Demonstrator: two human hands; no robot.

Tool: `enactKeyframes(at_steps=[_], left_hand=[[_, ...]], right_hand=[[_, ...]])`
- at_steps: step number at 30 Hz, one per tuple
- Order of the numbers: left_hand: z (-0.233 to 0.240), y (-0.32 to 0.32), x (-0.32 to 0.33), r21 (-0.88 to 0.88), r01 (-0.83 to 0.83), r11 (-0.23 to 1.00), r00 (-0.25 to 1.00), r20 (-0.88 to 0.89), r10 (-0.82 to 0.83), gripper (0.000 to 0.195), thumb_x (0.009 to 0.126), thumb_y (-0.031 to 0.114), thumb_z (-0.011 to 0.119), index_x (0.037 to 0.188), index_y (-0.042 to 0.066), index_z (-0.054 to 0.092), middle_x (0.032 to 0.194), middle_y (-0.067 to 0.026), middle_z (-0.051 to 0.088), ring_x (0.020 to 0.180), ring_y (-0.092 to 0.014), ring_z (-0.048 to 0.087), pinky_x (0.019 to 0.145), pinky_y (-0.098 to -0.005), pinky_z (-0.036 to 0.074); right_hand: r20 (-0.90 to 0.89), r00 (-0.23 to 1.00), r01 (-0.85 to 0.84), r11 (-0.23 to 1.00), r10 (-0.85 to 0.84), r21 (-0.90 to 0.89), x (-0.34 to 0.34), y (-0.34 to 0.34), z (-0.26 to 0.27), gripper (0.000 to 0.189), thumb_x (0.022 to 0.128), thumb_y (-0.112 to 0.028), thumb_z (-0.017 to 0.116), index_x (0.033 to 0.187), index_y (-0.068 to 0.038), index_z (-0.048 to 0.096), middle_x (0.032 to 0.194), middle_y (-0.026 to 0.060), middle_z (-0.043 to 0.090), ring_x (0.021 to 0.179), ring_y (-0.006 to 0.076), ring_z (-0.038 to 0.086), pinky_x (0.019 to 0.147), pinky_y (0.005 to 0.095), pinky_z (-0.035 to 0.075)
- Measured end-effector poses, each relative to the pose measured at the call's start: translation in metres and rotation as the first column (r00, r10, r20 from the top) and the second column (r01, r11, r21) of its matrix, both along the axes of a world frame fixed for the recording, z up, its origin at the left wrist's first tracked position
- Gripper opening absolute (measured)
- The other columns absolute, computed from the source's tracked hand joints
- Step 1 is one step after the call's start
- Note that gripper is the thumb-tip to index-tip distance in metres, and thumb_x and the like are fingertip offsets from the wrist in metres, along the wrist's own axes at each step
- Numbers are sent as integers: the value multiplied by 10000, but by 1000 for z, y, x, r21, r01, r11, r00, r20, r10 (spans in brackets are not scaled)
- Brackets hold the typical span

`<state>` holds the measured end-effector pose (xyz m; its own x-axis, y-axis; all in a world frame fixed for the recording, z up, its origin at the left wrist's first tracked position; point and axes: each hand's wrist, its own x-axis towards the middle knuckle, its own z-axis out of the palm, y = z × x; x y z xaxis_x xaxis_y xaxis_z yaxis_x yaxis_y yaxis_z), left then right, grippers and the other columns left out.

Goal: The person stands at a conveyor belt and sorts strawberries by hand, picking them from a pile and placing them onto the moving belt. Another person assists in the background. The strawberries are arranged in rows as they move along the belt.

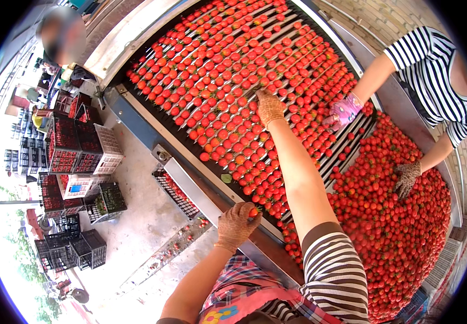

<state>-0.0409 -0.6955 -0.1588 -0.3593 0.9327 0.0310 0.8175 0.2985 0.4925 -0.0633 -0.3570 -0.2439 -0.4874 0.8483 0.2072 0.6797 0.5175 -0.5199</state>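
Rows of red cherry tomatoes [225,107] lie in the gaps between the metal rollers of a sorting conveyor [357,152]. My left hand [235,227], in a brown patterned glove, is by the near metal side rail [195,190] with a cherry tomato [253,212] between its fingers. Farther in, my right hand [270,107] wears a similar glove and reaches down among the tomatoes mid-conveyor. Its fingertips point away from me, and I cannot tell whether they hold anything. A green leaf [226,178] rests on the dark belt edge close to the rail.
Across the conveyor, a co-worker's pink-gloved hand [343,113] touches tomatoes; their other gloved hand [407,178] rests on a large tomato heap [391,235]. Stacked plastic crates [75,141] stand at left, and a crate [174,194] sits below the rail. Fallen tomatoes litter a floor channel [168,249].
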Motion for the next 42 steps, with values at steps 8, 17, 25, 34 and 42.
enactKeyframes(at_steps=[8,17,25,34,42], left_hand=[[3,-50,-26,26,11,1000,999,-39,-10,299,727,307,729,954,165,595,901,-38,648,743,-283,652,618,-412,524],[43,-90,-32,11,39,999,999,-23,-39,318,792,346,667,1037,165,575,989,-55,616,767,-301,643,652,-443,518],[75,-95,-6,0,10,1000,1000,-18,-10,294,760,314,702,979,152,590,940,-38,636,800,-285,643,661,-428,518],[107,-145,-1,8,-12,1000,1000,5,12,392,770,336,684,1107,166,578,974,-78,637,827,-309,643,674,-456,518],[155,-186,41,-98,54,994,998,-24,-57,634,785,368,652,1353,224,412,1013,-117,614,866,-337,636,697,-473,510]], right_hand=[[-575,740,-226,676,-350,-702,20,-130,16,312,916,-326,515,923,-19,566,704,52,570,584,115,510,528,281,373],[-334,942,-93,974,18,-209,51,-256,47,240,867,-208,583,1034,-40,619,1051,131,632,870,286,626,770,378,514],[136,887,-459,871,440,177,-57,-228,78,313,773,-63,583,1085,-66,611,1075,118,596,922,310,601,772,414,525],[-504,863,-353,667,-38,-656,10,-307,154,262,823,-242,623,982,-34,603,889,88,602,780,214,587,658,365,459],[-564,696,-465,319,-444,-826,186,-438,196,305,890,-200,637,1135,-27,581,1056,48,605,970,119,567,817,234,456]])
